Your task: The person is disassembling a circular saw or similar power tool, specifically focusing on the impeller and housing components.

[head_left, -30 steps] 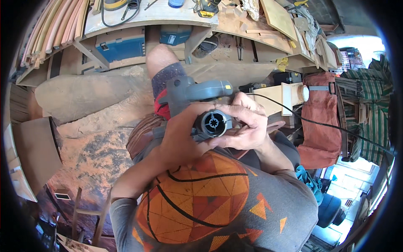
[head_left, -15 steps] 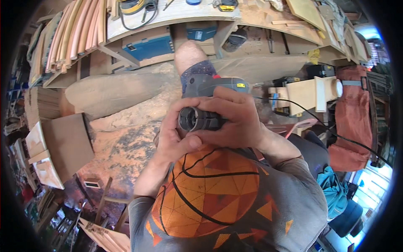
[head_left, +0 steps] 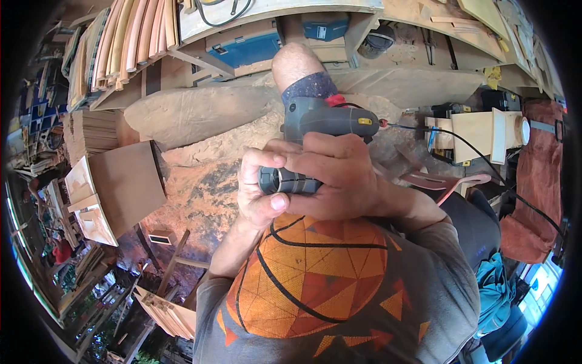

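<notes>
In front of my chest, both hands are closed around a short black slotted cylinder (head_left: pixel 295 183) with a round opening at its left end. My left hand (head_left: pixel 253 187) grips that end, its thumb below the opening and its fingers curled around the top. Wrapped over the right part of the cylinder, my right hand (head_left: pixel 342 176) hides much of it. Just beyond my hands is a dark grey corded power tool (head_left: pixel 330 120) with a red part and a small yellow label. Whether the cylinder is joined to the tool is hidden by my fingers.
A black cord (head_left: pixel 467 142) runs right from the tool. Beyond my knee stands a workbench (head_left: pixel 291 10) with blue cases (head_left: pixel 245 47) beneath. Wooden strips (head_left: pixel 130 42) are stacked far left, near a brown board (head_left: pixel 126 189). A dusty stone-like slab (head_left: pixel 200 109) lies across the floor.
The view has shifted, so the surroundings appear farther right. The cylinder's opening is turned more to the left, my left fingers have closed farther over its top, and more of the power tool shows.
</notes>
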`<state>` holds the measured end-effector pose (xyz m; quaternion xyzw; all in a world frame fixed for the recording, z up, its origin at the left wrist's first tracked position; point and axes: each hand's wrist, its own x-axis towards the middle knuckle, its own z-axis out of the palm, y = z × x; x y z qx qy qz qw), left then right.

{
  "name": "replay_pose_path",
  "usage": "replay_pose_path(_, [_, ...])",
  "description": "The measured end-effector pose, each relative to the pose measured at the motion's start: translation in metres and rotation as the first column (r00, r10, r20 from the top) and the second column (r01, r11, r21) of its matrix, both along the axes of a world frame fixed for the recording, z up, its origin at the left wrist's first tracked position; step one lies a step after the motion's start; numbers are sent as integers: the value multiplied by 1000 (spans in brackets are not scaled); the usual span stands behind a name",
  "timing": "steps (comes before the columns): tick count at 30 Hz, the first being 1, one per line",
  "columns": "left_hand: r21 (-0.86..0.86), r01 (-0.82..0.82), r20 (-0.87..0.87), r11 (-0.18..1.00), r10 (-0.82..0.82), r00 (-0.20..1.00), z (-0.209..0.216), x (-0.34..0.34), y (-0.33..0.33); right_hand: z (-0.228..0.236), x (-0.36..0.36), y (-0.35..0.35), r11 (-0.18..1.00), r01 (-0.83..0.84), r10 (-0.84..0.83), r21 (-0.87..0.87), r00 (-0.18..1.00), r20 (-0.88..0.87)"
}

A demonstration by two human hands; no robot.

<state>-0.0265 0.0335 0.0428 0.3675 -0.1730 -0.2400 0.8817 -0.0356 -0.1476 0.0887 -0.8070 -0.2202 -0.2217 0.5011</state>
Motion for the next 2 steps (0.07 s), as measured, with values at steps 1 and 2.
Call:
replay_pose_path(1, [13, -1, 25, 1000, 0, 1000, -1, 0, 1, 1, 1, 0, 1000, -2, 2, 3, 1000, 2])
replay_pose_path(2, [46, -10, 21, 999, 9, 1000, -2, -2, 2, 1, 1, 0, 1000, -6, 6, 2, 1000, 2])
